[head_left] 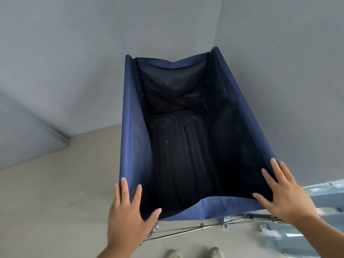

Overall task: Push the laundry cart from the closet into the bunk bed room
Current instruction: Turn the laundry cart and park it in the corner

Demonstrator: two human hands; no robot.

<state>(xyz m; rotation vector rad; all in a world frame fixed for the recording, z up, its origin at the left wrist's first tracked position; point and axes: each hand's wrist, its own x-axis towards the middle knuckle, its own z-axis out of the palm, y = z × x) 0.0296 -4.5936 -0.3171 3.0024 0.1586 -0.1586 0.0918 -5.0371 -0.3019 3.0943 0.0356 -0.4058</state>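
Soft even light, wide-angle edge distortion

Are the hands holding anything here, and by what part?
Nothing is gripped. Both the left hand and right hand are open, fingers spread over the near corners of the laundry cart.

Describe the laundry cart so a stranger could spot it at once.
Look where the two grey walls meet. The laundry cart stands there on the beige floor, a deep blue cloth bin on a folding metal frame, the only blue thing around.
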